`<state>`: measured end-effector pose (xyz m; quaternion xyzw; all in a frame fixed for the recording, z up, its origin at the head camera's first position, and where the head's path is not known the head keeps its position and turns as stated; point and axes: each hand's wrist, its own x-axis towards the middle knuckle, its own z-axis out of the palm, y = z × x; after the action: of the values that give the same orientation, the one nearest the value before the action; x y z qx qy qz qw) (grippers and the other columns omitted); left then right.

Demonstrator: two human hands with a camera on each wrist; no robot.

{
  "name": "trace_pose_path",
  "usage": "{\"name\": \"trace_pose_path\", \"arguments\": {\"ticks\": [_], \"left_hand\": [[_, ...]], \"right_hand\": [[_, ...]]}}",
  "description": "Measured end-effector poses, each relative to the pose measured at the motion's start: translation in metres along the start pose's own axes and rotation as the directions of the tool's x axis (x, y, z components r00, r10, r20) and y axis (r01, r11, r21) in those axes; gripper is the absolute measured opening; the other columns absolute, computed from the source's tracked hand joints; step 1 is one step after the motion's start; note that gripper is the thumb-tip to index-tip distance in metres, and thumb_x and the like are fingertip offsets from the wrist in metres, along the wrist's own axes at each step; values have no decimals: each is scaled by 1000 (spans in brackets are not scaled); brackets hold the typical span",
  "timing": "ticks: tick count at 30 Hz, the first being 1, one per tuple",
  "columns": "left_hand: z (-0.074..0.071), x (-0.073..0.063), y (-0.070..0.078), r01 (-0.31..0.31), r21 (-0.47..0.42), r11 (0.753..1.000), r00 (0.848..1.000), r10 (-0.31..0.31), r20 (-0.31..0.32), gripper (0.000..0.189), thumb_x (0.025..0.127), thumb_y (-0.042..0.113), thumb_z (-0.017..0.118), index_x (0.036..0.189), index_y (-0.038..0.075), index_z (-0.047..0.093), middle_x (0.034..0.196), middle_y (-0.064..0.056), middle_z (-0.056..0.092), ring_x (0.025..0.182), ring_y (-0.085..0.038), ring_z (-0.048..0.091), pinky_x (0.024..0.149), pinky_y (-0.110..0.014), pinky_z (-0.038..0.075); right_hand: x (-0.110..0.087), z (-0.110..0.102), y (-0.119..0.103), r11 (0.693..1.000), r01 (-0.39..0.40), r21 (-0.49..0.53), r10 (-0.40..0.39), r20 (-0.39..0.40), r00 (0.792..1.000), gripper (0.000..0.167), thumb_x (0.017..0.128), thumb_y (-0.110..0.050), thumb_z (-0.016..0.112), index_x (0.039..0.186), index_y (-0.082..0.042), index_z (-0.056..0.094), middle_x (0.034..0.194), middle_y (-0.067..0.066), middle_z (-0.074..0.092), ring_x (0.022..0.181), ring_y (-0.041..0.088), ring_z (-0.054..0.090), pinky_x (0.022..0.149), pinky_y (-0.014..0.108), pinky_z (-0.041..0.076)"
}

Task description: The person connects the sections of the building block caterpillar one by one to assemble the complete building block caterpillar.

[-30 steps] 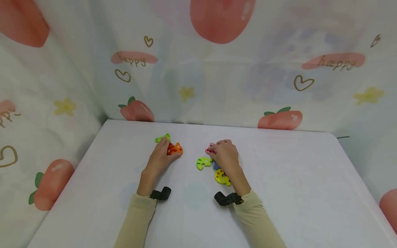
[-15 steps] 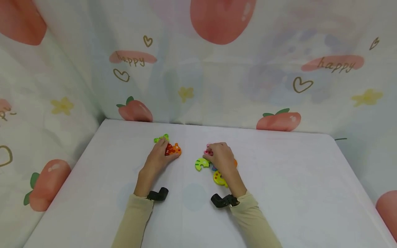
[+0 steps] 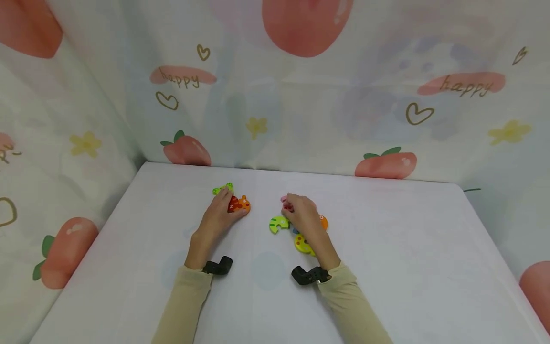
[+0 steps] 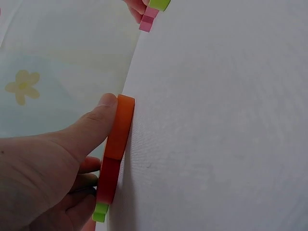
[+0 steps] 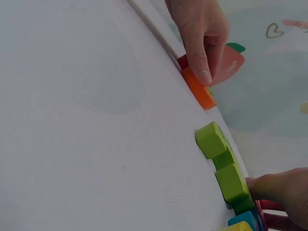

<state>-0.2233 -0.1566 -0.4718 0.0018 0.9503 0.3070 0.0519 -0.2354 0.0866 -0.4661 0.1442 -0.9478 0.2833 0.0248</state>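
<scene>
My left hand (image 3: 216, 215) holds a red number piece (image 3: 233, 205) and a spotted orange piece (image 3: 243, 205), wooden animal puzzle pieces lying side by side. In the left wrist view the thumb presses the edge of the orange piece (image 4: 124, 125); the other fingers curl behind the red one (image 4: 109, 180). A light green piece (image 3: 223, 188) lies just beyond those fingers. My right hand (image 3: 306, 217) pinches a pink spotted piece (image 3: 285, 204), mostly hidden by the fingers. Beside that hand lies a striped green curved piece (image 3: 278, 224).
Partly under the right wrist lie a yellow spotted piece (image 3: 302, 244), a blue piece (image 3: 295, 231) and an orange piece with an eye (image 3: 324, 222). The white table (image 3: 408, 258) meets a printed curtain (image 3: 292, 114) along its back edge.
My right hand has shifted slightly left and turned with the pink piece, baring the orange piece with an eye behind it. The left hand keeps its place on its pieces.
</scene>
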Motion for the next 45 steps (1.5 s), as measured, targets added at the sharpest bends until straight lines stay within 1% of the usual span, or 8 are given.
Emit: {"name": "trace_pose_path", "arguments": {"ticks": [4,8,16,22,29,34,39,45], "left_hand": [[0,0,0,-15,-7,1000,1000,15,-8,84,89,45,67,152,5,29,161,-13,23,151,-29,19,122,-46,21],[1,2,0,-26,-11,1000,1000,26,-13,85,89,45,67,152,4,29,161,-14,23,151,-30,19,122,-46,20],[1,1,1,-19,-30,999,1000,19,-8,85,88,44,68,152,4,29,161,-14,22,151,-31,18,122,-47,21],[1,3,0,-31,-33,999,999,32,13,84,89,43,67,152,3,28,162,-13,20,152,-30,15,123,-46,18],[1,2,2,-20,-10,1000,999,20,26,79,91,39,66,151,3,30,163,-13,18,152,-30,14,123,-46,18],[1,0,2,-10,-10,1000,1000,10,26,78,91,38,66,151,4,30,163,-12,18,152,-30,14,123,-47,18],[2,-1,0,-20,-7,1000,1000,21,18,79,90,38,66,151,3,30,163,-13,19,152,-31,15,123,-47,18],[1,0,-1,-37,-9,999,999,37,3,78,90,39,67,150,3,33,162,-13,21,151,-30,16,123,-46,19]], "right_hand": [[1,2,2,999,28,39,-29,37,999,21,92,-13,65,111,-5,68,129,11,65,122,30,57,113,48,38],[3,3,4,998,29,52,-33,72,997,14,95,-14,61,106,-7,68,142,9,55,140,32,43,112,46,39],[2,4,3,997,-4,77,-2,83,997,13,93,-17,65,102,-7,69,146,19,48,139,36,42,113,47,37],[0,6,2,995,-9,100,2,66,998,10,92,-17,66,97,-8,67,136,15,59,128,31,55,107,42,46],[-1,8,3,993,23,115,-28,48,998,7,93,-14,65,96,-8,67,133,14,61,129,29,54,106,41,47],[-3,9,3,992,-3,123,-6,74,997,17,93,-16,65,108,-7,66,137,14,58,130,30,53,109,43,43],[-5,9,3,990,-55,128,42,102,994,42,93,-19,66,132,-6,57,143,14,53,135,30,48,114,45,38],[-4,9,1,989,-79,126,65,115,991,54,93,-21,65,142,-8,48,146,12,51,139,29,44,114,44,38]]}}
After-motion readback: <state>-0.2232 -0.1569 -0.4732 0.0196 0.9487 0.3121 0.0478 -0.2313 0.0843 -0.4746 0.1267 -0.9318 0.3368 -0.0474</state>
